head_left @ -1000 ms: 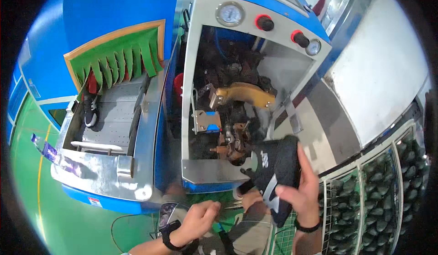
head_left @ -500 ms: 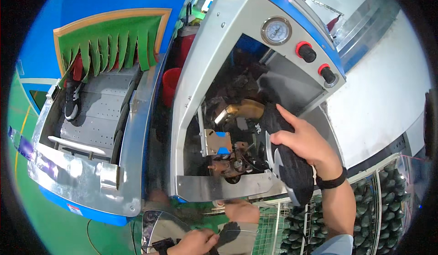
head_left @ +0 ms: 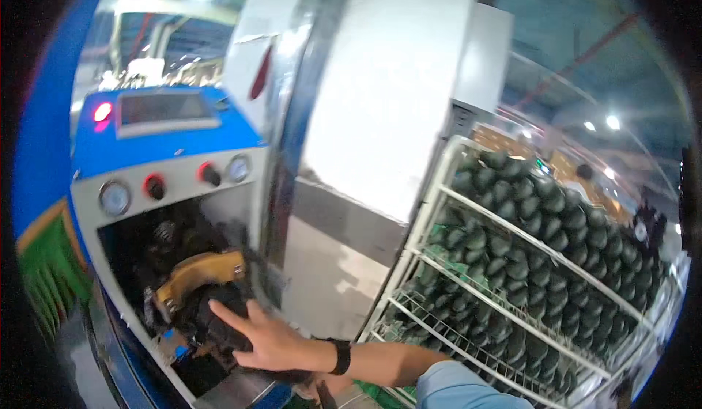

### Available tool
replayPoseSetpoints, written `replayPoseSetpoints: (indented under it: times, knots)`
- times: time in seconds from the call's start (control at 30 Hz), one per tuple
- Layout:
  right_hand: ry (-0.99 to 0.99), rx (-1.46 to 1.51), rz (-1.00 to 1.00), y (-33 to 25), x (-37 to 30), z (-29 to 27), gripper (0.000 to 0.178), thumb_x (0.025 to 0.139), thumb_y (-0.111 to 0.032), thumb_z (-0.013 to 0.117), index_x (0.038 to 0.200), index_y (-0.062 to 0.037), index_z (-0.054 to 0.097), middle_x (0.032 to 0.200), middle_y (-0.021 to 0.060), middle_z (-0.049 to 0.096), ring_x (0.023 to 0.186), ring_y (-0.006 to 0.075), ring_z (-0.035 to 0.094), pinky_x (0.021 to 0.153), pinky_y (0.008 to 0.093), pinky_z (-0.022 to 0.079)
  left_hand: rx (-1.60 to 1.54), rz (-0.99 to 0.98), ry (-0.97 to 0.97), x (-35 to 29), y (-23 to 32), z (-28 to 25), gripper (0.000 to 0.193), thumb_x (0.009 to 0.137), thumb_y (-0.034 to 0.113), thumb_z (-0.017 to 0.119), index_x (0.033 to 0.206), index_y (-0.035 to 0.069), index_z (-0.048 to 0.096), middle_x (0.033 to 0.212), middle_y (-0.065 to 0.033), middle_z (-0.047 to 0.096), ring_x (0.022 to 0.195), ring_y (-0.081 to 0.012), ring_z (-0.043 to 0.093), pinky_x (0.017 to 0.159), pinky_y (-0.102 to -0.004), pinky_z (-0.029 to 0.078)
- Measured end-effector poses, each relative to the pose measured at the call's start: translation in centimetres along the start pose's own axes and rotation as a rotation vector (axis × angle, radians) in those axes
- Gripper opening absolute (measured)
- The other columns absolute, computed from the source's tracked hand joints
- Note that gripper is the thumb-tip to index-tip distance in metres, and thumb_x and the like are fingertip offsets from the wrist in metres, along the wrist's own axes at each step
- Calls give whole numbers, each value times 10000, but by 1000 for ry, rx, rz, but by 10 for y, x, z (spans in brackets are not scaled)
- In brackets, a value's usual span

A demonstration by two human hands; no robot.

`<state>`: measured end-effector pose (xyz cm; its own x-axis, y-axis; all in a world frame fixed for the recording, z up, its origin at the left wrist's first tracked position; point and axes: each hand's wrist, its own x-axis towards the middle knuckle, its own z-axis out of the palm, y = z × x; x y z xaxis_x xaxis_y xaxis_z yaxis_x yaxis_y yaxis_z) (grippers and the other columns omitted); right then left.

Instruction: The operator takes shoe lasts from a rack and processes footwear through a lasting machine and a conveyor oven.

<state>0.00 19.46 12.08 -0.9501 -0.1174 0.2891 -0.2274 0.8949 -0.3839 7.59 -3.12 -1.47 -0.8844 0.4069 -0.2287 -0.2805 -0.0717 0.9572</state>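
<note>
My right hand (head_left: 274, 343), with a black band at the wrist, reaches into the opening of a grey and blue machine (head_left: 88, 215). Its fingers spread over a black shoe (head_left: 216, 325), the index finger stretched along it and the thumb lower down, so the grip is partly hidden. Just beyond the shoe sits a curved yellow-gold metal part (head_left: 201, 271). Dark machine parts surround it, blurred by motion. A patch of skin shows beneath my right forearm at the lower edge; what it belongs to is unclear. My left hand cannot be made out.
To the right stands a white wire rack (head_left: 512, 222) with several rows of dark, rounded pieces. Gauges, black-and-red knobs (head_left: 210, 173) and a screen (head_left: 164, 109) line the machine's upper front. Green strips (head_left: 51, 270) hang at the left. A white panel (head_left: 387, 95) rises behind.
The view has swung up and to the right, bringing the rack and screen into sight. My right hand stays at the shoe inside the machine opening. My left hand has dropped out of sight.
</note>
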Motion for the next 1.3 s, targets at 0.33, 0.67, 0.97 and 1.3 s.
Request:
replayPoseSetpoints:
  times: [0.33,0.67,0.97,1.3]
  knots:
    - [53,1340,294,16,-169,78,885,845,-208,716,1592,-116,251,1096,33,646,965,91,592,914,248,460,-115,-30,84,-18,-32,-4,297,981,203,627,1181,-13,589,1087,-92,643,960,-186,587,871,-321,486]
    - [-267,1525,697,74,-256,153,547,930,-275,691,1372,2,527,1112,74,685,1056,171,635,936,324,509,-32,106,135,-42,-5,35,158,899,127,704,960,0,631,927,-49,667,822,-152,612,718,-293,497]
    - [469,1344,414,-13,-120,-10,932,607,-100,699,1477,33,391,1333,138,573,1187,250,590,1053,339,443,-153,479,-96,-34,-3,44,212,880,48,744,1047,-18,632,1321,-184,620,1075,-181,644,872,-321,522]
    - [114,692,195,-43,20,-73,840,723,29,715,1486,83,370,1229,137,635,971,142,627,846,272,517,-356,33,-164,50,55,49,319,987,97,596,1284,-19,577,1092,-42,664,989,-103,615,881,-268,505]
